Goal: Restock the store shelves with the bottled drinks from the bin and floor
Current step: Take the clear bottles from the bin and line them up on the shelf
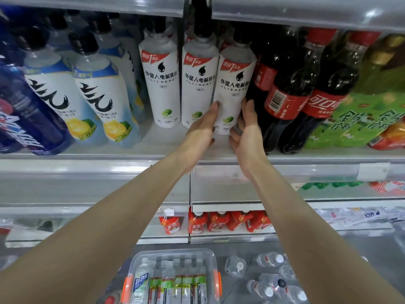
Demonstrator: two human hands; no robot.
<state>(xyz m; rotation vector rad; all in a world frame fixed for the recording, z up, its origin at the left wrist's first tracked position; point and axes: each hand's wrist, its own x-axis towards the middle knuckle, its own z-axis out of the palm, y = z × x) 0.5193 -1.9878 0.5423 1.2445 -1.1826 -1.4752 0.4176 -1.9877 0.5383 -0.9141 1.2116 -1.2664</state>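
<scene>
We have the white bottle on the shelf, third in its row. It sits close against the cola bottles and leans a little to the right. Our left hand lies with straight fingers flat against the bottle's left side. Our right hand flanks the right side low down, fingers loosely spread and not wrapped round it (whether they reach the base, we cannot tell).

To do this well, we should press evenly from both sides and tip the bottle upright. Then we slide it level with its two neighbours, label facing out. The gap on the right is tight, so we should keep that hand low and slow, or our knuckles may nudge the cola. We let go only once the bottle stands firm. The bin and the loose water bottles wait on the floor below.
</scene>
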